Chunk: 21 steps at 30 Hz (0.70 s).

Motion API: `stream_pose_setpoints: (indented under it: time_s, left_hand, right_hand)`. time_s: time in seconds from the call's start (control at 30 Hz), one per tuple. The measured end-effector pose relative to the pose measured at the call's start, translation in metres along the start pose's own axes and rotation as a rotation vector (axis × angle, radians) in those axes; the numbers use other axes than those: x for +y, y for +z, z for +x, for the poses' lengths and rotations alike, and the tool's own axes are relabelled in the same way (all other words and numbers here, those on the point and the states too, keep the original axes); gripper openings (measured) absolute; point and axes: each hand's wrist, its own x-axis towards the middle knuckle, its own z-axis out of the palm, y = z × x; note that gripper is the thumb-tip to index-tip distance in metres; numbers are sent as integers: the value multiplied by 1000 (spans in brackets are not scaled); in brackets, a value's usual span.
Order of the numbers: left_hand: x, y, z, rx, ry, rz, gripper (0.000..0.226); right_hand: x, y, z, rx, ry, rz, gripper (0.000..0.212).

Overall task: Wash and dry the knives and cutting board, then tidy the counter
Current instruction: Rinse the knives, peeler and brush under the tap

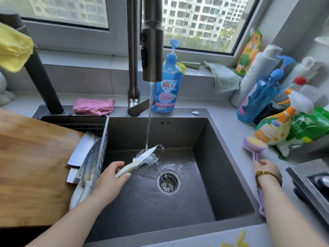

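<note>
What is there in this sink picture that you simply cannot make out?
All in the head view:
- Whether the right hand grips the brush or only rests on it: the hand's back hides its fingers.
- The large knives on the cutting board: the wire basket covers part of them.
- The yellow cloth: cut off by the left edge.
- The bottle labels at right: blurred.

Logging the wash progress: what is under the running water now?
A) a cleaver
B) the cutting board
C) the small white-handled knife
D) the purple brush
C: the left hand holds the small white-handled knife with its blade in the stream from the faucet.
</note>
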Motion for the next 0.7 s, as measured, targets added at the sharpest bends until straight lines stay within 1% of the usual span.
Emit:
stream_pose_setpoints:
  time_s: [0.07, 0.13, 0.17, 0.23, 0.27, 0.3, 0.37, 0.43, 0.5, 0.57, 0.6, 0.7]
  left_hand:
    - [-1, 2, 1, -30, -49, -99, 31]
    - [-2, 3, 2, -72, -144, -262, 20]
    - [-2, 4, 2, -95, -206, -362, 18]
    - [-1, 4, 1, -134, -311, -540, 22]
    - [0, 3, -1, -149, -341, -600, 25]
    - [1, 3, -3, -159, -358, -635, 27]
    - [4, 1, -6, -172, -373, -666, 29]
    - [6, 0, -8, -191, -388, -696, 29]
    - [8, -2, -10, -220, -400, -726, 30]
    - [10, -3, -13, -252, -398, -753, 30]
    - [11, -4, -15, -266, -391, -760, 30]
    - [10, -5, -20, -311, -359, -772, 29]
  right_hand:
    - [-3, -1, -7, 76, -21, 17, 39]
    - [-10, -2, -18, 148, -95, 68, 41]
    - [-15, 0, -26, 170, -137, 99, 41]
    - [-27, 8, -44, 167, -234, 140, 53]
    - [-34, 16, -54, 158, -314, 156, 55]
    - [-41, 24, -64, 134, -406, 176, 46]
    - [-55, 44, -88, 4, -547, 211, 21]
    - [-68, 65, -117, -250, -609, 242, 16]
    - [-80, 83, -148, -521, -576, 302, 15]
    - [-91, 97, -171, -720, -450, 359, 18]
    - [-96, 102, -177, -803, -357, 397, 20]
    - [-103, 118, -183, -1013, -59, 526, 13]
